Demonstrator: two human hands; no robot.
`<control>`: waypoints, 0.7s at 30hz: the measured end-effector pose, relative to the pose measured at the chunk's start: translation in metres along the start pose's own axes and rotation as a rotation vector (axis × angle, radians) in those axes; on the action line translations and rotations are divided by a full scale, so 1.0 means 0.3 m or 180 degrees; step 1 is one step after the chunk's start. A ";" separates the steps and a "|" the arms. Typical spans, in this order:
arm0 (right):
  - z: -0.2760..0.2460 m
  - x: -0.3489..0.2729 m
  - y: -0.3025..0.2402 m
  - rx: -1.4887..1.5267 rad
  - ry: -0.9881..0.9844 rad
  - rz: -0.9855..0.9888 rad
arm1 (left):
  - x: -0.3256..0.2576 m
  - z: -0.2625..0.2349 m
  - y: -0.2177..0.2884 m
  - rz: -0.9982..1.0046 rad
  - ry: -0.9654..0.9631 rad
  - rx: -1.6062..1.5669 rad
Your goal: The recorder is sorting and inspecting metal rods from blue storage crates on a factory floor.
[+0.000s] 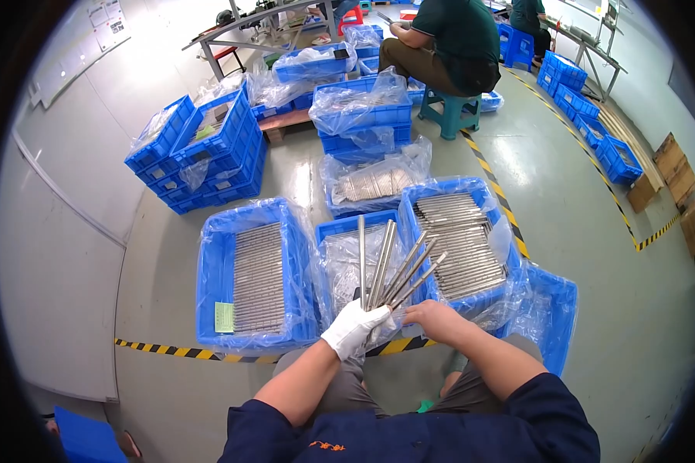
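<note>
Five or six slim metal rods are fanning upward out of the person's left hand, which is wearing a white glove. Its fingers are closing around the rods' lower ends, clamping them together at one point so that the free ends are spreading apart like a hand of cards; held this way, each rod is showing separately against the background. The bare right hand is resting just beside the gloved one, its fingers curling in toward the base of the bundle and touching it, seemingly steadying or sorting the rods rather than carrying them.

The bundle is hovering over a middle blue crate lined with clear plastic, directly in front of the person's knees. To its left, a second lined crate is holding rods laid in a neat, tight row, with a small green slip at its near corner. To the right, a third crate is holding rods lying more loosely, some at angles. All three are sitting on the floor within easy reach of both arms.

Farther back, more blue crates are standing stacked, and another person in a dark green top is sitting on a teal stool, facing away.
</note>
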State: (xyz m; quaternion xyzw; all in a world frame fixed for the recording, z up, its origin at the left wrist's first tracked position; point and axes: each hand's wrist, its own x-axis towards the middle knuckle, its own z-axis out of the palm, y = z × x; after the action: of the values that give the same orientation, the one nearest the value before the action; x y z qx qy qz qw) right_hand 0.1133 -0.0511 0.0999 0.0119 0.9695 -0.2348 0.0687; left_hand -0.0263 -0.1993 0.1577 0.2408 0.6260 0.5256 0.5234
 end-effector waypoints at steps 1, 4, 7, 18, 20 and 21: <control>0.003 -0.003 -0.005 0.0008 -0.0008 0.0000 | -0.011 -0.005 -0.003 -0.0151 -0.0002 -0.0124; -0.050 -0.011 -0.029 0.0691 0.0703 0.0823 | -0.024 0.004 0.034 -0.0320 -0.0141 -0.0204; -0.108 0.003 0.041 0.2333 0.1204 0.1387 | 0.007 0.001 -0.016 -0.0051 -0.0130 -0.0403; -0.265 -0.044 0.014 0.5436 0.2254 0.0282 | -0.005 0.033 0.020 -0.0301 -0.0043 -0.0448; -0.269 -0.046 -0.005 0.5070 0.2326 0.0343 | -0.007 0.038 0.013 -0.0296 -0.0016 -0.0714; -0.266 -0.049 -0.009 0.4882 0.2350 0.0376 | -0.008 0.037 0.011 -0.0313 0.0000 -0.0747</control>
State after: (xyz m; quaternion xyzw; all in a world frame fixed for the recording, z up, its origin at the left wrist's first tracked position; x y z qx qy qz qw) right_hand 0.1173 -0.0168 0.1734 0.1815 0.5004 -0.8035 -0.2666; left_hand -0.0162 -0.1957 0.1629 0.1470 0.5711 0.5690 0.5731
